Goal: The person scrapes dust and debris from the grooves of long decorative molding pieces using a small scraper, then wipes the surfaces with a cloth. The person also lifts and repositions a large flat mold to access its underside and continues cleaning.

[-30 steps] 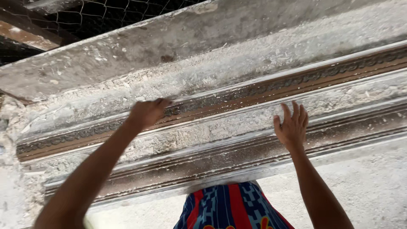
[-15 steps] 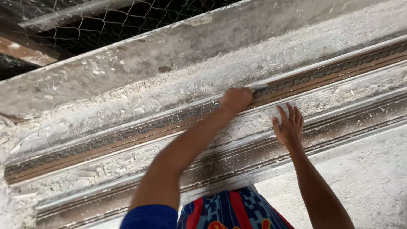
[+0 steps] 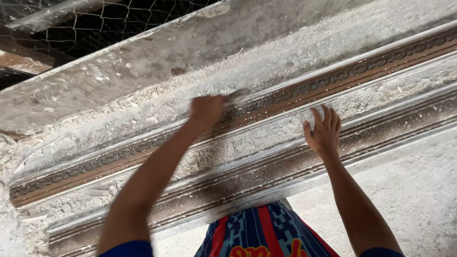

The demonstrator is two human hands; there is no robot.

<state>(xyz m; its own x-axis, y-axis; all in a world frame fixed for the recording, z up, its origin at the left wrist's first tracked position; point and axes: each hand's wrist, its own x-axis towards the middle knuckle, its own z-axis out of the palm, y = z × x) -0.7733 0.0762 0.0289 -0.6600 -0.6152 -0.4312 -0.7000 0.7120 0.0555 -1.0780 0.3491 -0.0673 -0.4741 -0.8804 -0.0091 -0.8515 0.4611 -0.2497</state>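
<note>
Left hand (image 3: pixel 205 110) is clenched around a small, blurred grey tool (image 3: pixel 236 97) whose tip sticks out to the right of the fist; what kind of tool it is cannot be told. The fist and tool sit on the brown carved band (image 3: pixel 333 78) of a long, dusty, white-and-brown ornamental moulding (image 3: pixel 266 157) that runs slantwise from lower left to upper right. Right hand (image 3: pixel 324 133) lies released, fingers spread and palm flat, on a lower ridge of the same moulding, well to the right of the left hand and nearer the person.

White dust and plaster crumbs (image 3: pixel 304 47) cover the moulding's flat strips and the grey concrete ledge (image 3: pixel 143 62) beyond it. Wire mesh (image 3: pixel 119 24) with dark space behind it fills the upper left corner. At the bottom edge, between the two bare forearms, shows blue, red and dark patterned cloth (image 3: pixel 257 233) worn by the person, with pale rough ground (image 3: pixel 419 190) to the lower right.
</note>
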